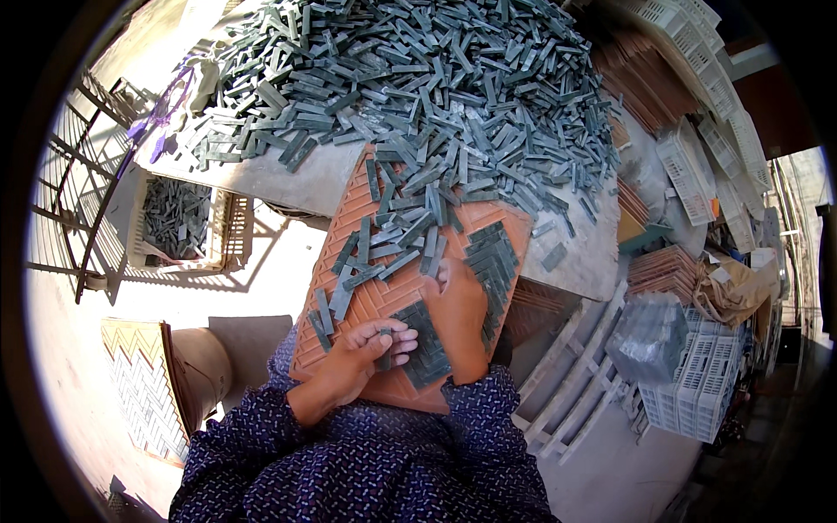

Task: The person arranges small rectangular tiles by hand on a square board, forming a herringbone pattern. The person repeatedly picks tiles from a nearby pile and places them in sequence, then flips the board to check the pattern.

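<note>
Person, head view. Garment: dark navy-blue fabric with a dense small print of pale purple and whitish flecks, repeated over the whole cloth. Long sleeves, loose, creased in soft folds, ending at the wrists; cuffs plain, same print. Same fabric covers the torso at the lower edge. Left hand (pixel 370 349) and right hand (pixel 458 309) bare: no gloves. No rings, watch or bracelet can be made out.

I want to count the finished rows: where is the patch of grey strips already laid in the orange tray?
In the head view, the laid patch sits low on the orange tray, between the left hand and right hand.
</note>
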Tool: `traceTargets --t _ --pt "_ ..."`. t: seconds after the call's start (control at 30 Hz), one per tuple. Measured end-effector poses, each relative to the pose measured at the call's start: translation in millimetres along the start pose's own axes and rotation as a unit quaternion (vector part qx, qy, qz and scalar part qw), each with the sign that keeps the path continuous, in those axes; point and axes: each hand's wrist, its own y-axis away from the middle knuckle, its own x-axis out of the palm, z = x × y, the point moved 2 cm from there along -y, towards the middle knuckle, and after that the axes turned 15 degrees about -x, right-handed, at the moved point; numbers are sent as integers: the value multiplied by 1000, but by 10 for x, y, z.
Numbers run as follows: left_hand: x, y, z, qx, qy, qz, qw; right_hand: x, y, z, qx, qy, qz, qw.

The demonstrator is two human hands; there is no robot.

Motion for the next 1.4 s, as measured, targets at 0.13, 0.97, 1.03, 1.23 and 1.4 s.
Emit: traceTargets --t 0.13,0.97,1.03,1.23,1.4 --pt "52 30 -37 1 50 30 998 52 -35 -8 31 -12 -6 999" --pt "242 135 -68 217 -391 3 895 21 977 210 -4 -419 -26 908" --pt "234 123 -55 216 -398 7 892 -58 946 250 -16 -387 -21 922" --pt "178 245 -114 186 -286 -35 939 -235 892 401 -30 -387 5 922" --pt "-1014 518 -1051 386 73 -76 916 -123 1085 147 9 -396 -52 917"
